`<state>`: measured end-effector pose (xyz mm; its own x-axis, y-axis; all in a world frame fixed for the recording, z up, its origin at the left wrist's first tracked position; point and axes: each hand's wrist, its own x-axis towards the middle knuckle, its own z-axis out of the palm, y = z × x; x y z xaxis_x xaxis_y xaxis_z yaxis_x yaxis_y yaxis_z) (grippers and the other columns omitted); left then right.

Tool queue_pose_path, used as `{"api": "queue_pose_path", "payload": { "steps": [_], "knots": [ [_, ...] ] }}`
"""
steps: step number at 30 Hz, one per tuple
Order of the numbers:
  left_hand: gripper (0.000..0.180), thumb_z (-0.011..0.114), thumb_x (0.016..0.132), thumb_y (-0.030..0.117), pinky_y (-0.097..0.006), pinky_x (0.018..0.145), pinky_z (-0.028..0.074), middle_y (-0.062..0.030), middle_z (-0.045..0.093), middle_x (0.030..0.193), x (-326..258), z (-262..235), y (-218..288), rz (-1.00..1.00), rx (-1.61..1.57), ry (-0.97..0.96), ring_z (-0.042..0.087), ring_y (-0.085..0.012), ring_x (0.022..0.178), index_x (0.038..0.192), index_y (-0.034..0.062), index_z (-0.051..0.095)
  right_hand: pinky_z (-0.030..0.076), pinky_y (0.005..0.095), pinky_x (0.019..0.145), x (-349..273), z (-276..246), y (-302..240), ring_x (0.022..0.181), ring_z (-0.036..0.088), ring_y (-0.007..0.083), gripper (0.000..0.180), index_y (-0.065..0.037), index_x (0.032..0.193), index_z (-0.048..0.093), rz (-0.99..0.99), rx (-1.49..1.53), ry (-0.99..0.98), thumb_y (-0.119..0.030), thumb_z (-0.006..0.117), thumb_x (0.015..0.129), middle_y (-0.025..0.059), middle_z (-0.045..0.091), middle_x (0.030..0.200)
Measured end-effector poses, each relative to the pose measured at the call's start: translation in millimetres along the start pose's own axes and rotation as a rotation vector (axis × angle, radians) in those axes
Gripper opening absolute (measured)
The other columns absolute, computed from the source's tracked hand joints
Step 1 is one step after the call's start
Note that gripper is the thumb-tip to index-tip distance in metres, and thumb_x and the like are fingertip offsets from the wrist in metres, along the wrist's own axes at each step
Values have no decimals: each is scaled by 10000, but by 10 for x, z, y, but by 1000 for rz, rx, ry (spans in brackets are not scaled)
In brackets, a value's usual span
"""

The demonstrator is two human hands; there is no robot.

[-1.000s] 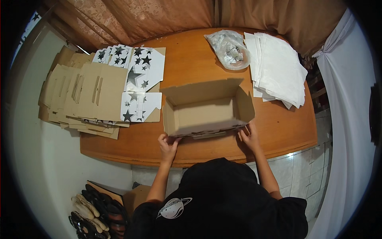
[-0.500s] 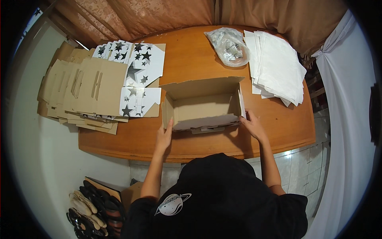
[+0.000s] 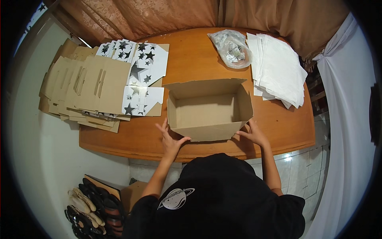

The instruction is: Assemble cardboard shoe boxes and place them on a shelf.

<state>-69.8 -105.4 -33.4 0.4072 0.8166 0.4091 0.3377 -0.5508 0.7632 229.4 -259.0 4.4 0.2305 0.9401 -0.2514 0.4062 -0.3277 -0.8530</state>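
An open-topped brown cardboard box (image 3: 206,131) stands on the table in front of me, its near wall upright and its inside bare. My left hand (image 3: 172,142) is at the near left corner, fingers spread, the thumb against the foot of the near wall and a fingertip by the left side. Around the near right corner, my right hand (image 3: 256,135) is closed on the box, with its thumb on the near wall and its fingers along the right side. The box hides some of those fingertips.
Flat cardboard blanks (image 3: 85,85) are piled at the left, several showing white faces with dark stars (image 3: 145,65). A clear plastic bag (image 3: 232,49) of crumpled silvery bits lies at the back. White sheets (image 3: 278,71) are stacked at the right. Footwear (image 3: 93,209) sits on the floor.
The box's near wall has come upright, showing its plain brown face. Both hands have shifted from the box's sides to its near corners, and the left hand's fingers have spread.
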Motion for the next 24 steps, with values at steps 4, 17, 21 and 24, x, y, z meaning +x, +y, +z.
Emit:
{"api": "queue_pose_path", "payload": {
  "steps": [4,17,21,24],
  "knots": [
    [1174,810,562,284,-397,826,455,-262,104,1414,-29,-9,79,187,272,35,503,-385,1011,1407,138,8,216,356,1053,-41,-74,105,1298,239,298,898,-15,1374,160,-217,-134,16,-227,725,710,197,271,1377],
    [1315,822,466,411,-425,832,421,-285,319,1162,88,-31,305,-235,184,26,438,-441,1006,1388,32,-35,89,561,1035,805,250,-1066,1337,92,354,700,-90,1365,259,-860,-199,892,-138,610,761,182,162,1423],
    [1358,816,414,487,-443,893,383,-354,205,1275,56,-61,306,-218,501,47,366,-473,1112,1389,26,-10,59,620,1004,957,91,-702,1332,133,344,663,-123,1355,300,-606,-580,964,-166,608,769,138,227,1414],
    [1372,815,394,514,-459,944,328,-363,143,1317,32,-45,214,-290,475,26,286,-482,1181,1393,32,8,112,603,1010,846,-67,-543,1285,289,287,527,-143,1280,428,-601,-632,760,-169,597,781,37,413,1320]
  ]
}}
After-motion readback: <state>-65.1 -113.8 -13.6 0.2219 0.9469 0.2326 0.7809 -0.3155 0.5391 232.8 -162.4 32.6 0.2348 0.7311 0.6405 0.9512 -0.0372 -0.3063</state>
